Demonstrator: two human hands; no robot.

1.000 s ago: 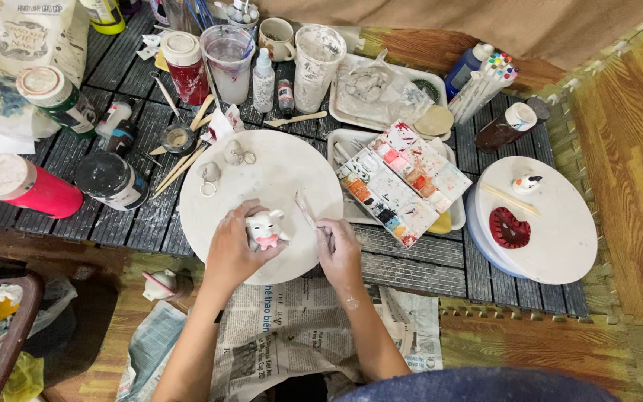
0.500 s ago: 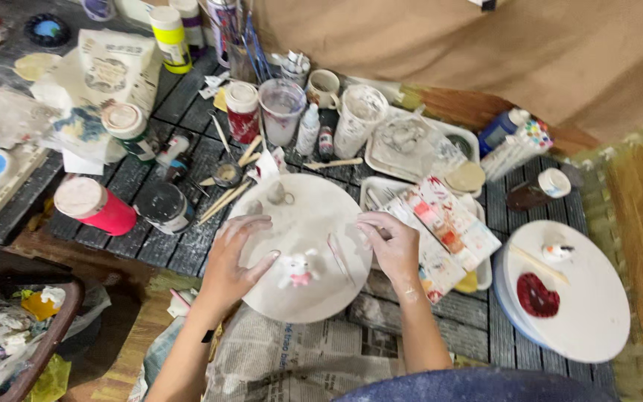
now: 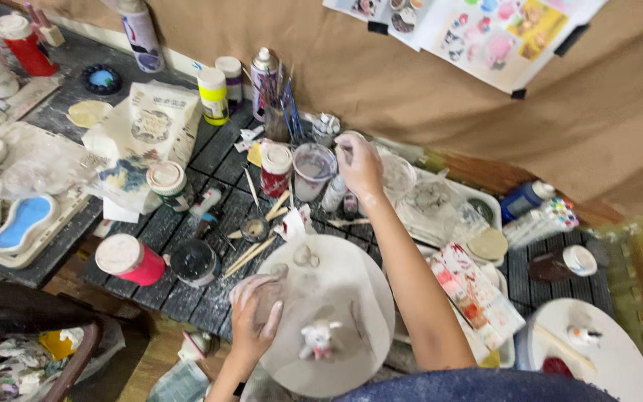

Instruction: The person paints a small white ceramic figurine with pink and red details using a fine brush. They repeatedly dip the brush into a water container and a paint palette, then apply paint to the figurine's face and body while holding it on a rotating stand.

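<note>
At the near edge of the desk [image 3: 210, 160], a round white board [image 3: 336, 313] is seen with a small white figurine [image 3: 318, 339] standing upright on its near part, touched with pink. The left hand [image 3: 256, 316] rests on the board's left rim, its fingers curled loosely and pressed to the surface; nothing is pinched in it, and the figurine lies just to its right, apart from it. This hand is much the nearer of the two to the figurine. Two small clay rings [image 3: 305, 257] lie on the far part of the board. To the right, a paint palette [image 3: 474, 294] with red and orange patches is propped on a tray, and a second round white board [image 3: 600, 357] lies further right.

Left of the board, a red can with a white lid [image 3: 129, 259] and a dark jar [image 3: 193, 262] are set on the dark slats, with wooden sticks [image 3: 251, 253] lying between.

Farther off, the right hand [image 3: 359, 165] is stretched straight away from the body, well apart from the figurine. It is lowered over a clear plastic cup [image 3: 396, 175], just right of a cloudy water cup [image 3: 312, 170]. Its fingers are bunched; whether something is pinched cannot be told.
</note>
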